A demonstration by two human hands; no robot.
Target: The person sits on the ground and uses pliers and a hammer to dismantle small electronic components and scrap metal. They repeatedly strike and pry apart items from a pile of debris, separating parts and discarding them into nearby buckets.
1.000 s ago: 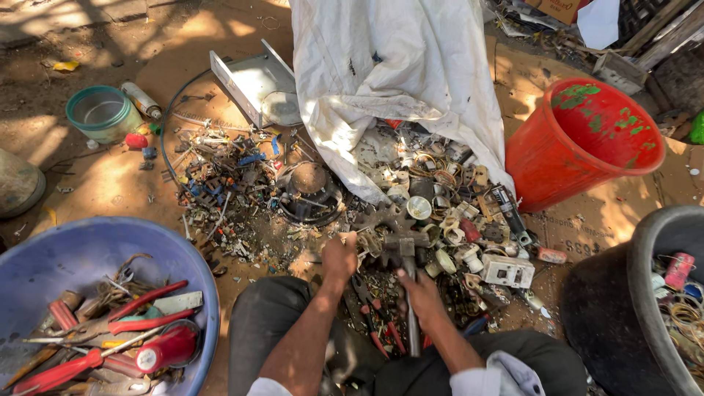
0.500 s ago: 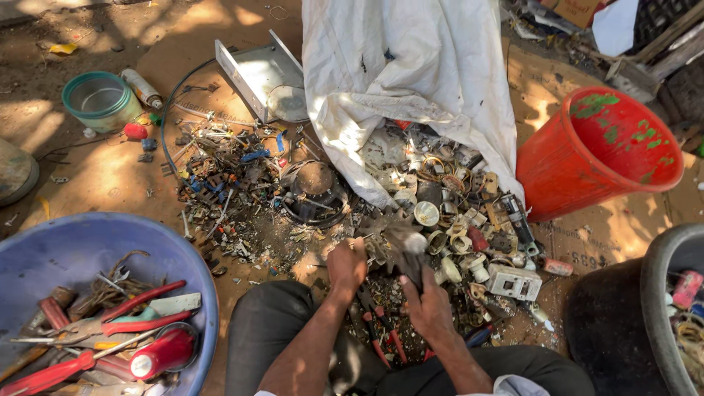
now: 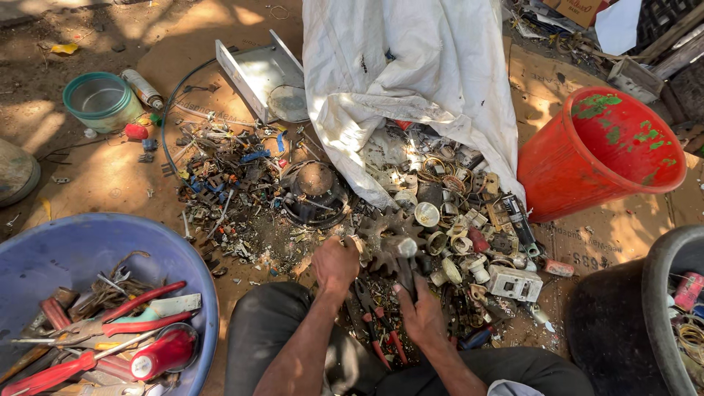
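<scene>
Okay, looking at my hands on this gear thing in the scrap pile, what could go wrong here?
The gear has pointed teeth right beside your left hand, so a slip could cut or pinch bare fingers. Your right hand grips the shaft low among loose scrap; sharp bits may scratch it. The red-handled pliers lie under your arms between your legs, where a dropped gear could knock them against you.

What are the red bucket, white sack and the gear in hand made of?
Red bucket: looks like moulded plastic, matt, scuffed, with green smears inside. White sack: seems woven plastic fabric, creased and dirty. Gear: likely steel, dull grey-brown, rusty-looking teeth; left hand and right hand are on it.
</scene>
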